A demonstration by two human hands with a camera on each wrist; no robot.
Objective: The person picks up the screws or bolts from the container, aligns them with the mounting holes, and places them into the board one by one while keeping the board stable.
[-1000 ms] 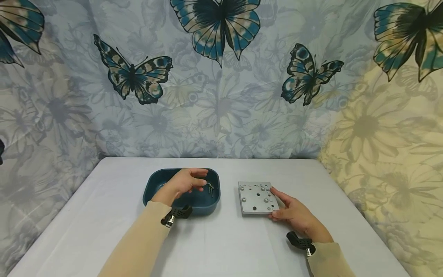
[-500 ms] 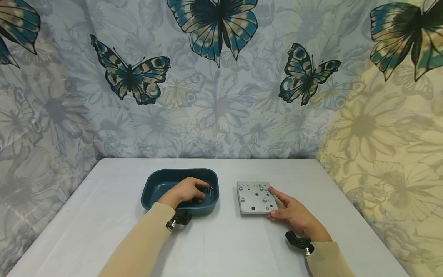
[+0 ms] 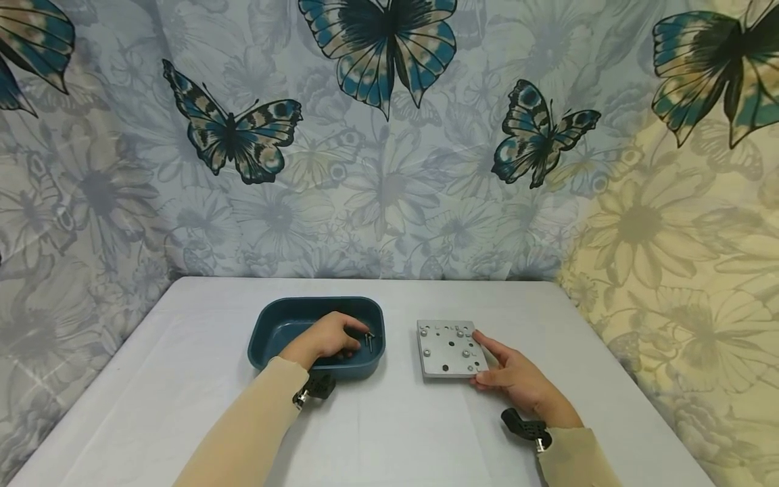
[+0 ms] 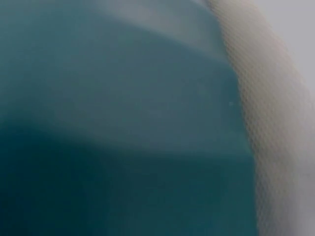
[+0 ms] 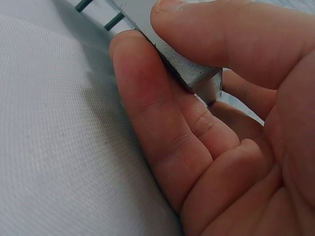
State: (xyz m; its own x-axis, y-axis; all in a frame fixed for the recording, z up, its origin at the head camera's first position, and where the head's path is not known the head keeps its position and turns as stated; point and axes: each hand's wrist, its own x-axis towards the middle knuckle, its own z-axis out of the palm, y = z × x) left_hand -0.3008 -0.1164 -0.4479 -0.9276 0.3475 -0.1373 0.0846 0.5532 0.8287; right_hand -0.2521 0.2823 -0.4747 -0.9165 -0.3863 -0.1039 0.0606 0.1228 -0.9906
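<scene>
My left hand (image 3: 328, 336) reaches down inside the dark blue tray (image 3: 268, 333). Its index fingertip is right at a few small screws (image 3: 368, 341) lying near the tray's right end, with the thumb lower and apart from it. The fingers beneath are hidden. In the left wrist view the tray's wall (image 4: 147, 88) fills most of the picture, blurred. My right hand (image 3: 523, 382) holds a square grey metal plate (image 3: 439, 350) by its right side and near corner. Several holes and screw heads dot its top. Thin screw ends (image 5: 114, 21) stick out under the plate in the right wrist view.
A white cloth covers the table (image 3: 389, 433). The tray stands left of the plate, with a strip of cloth between them. Behind the far table edge hangs a butterfly-patterned curtain (image 3: 389, 223). Each wrist wears a black camera mount (image 3: 525, 425).
My left hand has lowered from above the tray into it, its index finger coming down to the screws. During the last half second it hardly moves. The right hand keeps its hold on the plate.
</scene>
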